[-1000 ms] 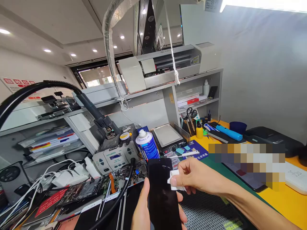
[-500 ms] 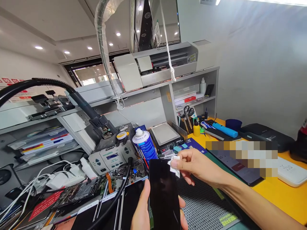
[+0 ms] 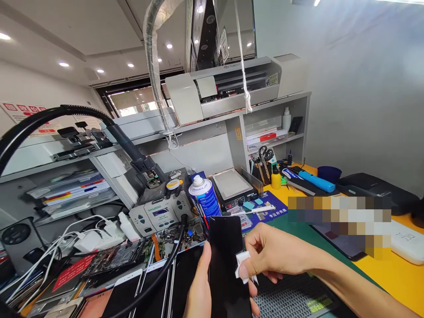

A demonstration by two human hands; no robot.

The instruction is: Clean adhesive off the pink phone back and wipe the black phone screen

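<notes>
A dark smartphone (image 3: 225, 247) stands nearly upright, its black screen facing me. My left hand (image 3: 200, 282) grips it low down, thumb along the left edge and fingertips showing past the right edge. Between the thumb and fingers of my right hand (image 3: 268, 254) is a small folded white wipe (image 3: 243, 265), held against the right side of the screen about midway down. The phone's bottom end runs out of the picture. Below my right wrist lies a grey perforated mat (image 3: 281, 293).
Several phones (image 3: 124, 289) and opened circuit boards lie at left. Behind stand a blue spray can (image 3: 203, 196), a soldering station (image 3: 159, 216) and a flat heating plate (image 3: 232, 187). A black hose (image 3: 180, 240) crosses the phones. Another phone (image 3: 341, 240) lies right, partly blurred out.
My right hand has slid the wipe down the phone's right side from near the top corner to about the middle. My left hand keeps its hold. The view has shifted slightly.
</notes>
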